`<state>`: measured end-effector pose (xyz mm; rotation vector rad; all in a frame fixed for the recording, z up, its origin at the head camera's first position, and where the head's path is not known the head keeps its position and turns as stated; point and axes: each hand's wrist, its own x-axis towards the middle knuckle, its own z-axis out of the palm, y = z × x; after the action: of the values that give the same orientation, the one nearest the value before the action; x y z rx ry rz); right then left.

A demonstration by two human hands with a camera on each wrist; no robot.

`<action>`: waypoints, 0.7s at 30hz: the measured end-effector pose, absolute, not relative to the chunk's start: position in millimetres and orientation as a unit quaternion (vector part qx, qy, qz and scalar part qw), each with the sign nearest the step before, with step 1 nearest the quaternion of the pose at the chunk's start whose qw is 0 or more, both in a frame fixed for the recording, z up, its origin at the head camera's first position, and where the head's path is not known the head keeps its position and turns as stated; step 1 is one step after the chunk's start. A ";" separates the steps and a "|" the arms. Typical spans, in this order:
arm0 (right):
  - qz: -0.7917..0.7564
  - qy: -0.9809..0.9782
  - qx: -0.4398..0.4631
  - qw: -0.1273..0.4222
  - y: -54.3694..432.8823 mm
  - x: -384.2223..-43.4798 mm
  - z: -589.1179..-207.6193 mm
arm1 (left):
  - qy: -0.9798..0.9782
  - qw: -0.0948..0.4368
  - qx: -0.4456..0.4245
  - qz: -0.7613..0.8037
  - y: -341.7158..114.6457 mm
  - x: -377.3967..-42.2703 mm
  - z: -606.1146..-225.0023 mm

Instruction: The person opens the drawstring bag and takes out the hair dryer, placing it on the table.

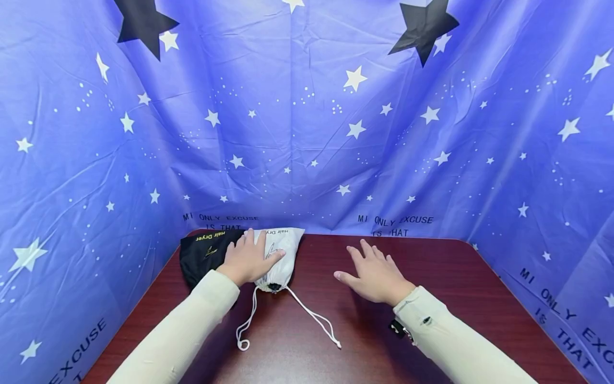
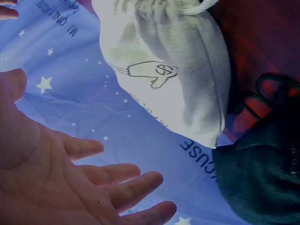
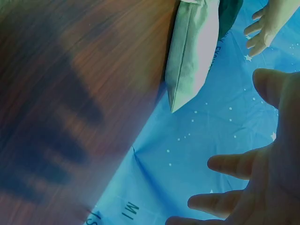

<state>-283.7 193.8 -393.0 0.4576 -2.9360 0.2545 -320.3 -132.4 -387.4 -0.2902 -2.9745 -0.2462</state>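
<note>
A white drawstring bag (image 1: 283, 261) printed "Hair Dryer" lies at the back of the table, its gathered mouth toward me and two white cords trailing forward. Beside it on the left is a black drawstring bag (image 1: 199, 261) with yellow print. My left hand (image 1: 246, 260) hovers over the two bags with fingers spread, and its wrist view shows a gap between the palm and the white bag (image 2: 173, 79). Over the table to the right, my right hand (image 1: 376, 274) is spread too, holding nothing. What the bags contain is hidden.
The dark red wooden table (image 1: 384, 346) has rounded back corners. Blue star-printed cloth (image 1: 297, 133) hangs behind it and along both sides, close to the table's edges. A dark device (image 1: 399, 329) sits under the right wrist.
</note>
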 end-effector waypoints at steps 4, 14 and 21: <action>0.089 -0.982 0.150 0.073 189.9 -285.6 -396.5 | -0.989 0.070 -0.091 -0.090 -136.9 -322.8 -392.3; 0.112 -0.982 0.143 0.052 179.8 -291.5 -401.8 | -0.989 0.066 -0.091 -0.100 -139.9 -325.2 -401.6; 0.115 -0.982 0.143 0.050 174.2 -294.3 -410.1 | -0.989 0.067 -0.089 -0.101 -138.1 -326.6 -406.5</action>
<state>-294.3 174.2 -410.1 0.4356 -2.9902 0.3500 -326.6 -138.1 -406.5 -0.2670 -2.9802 -0.3031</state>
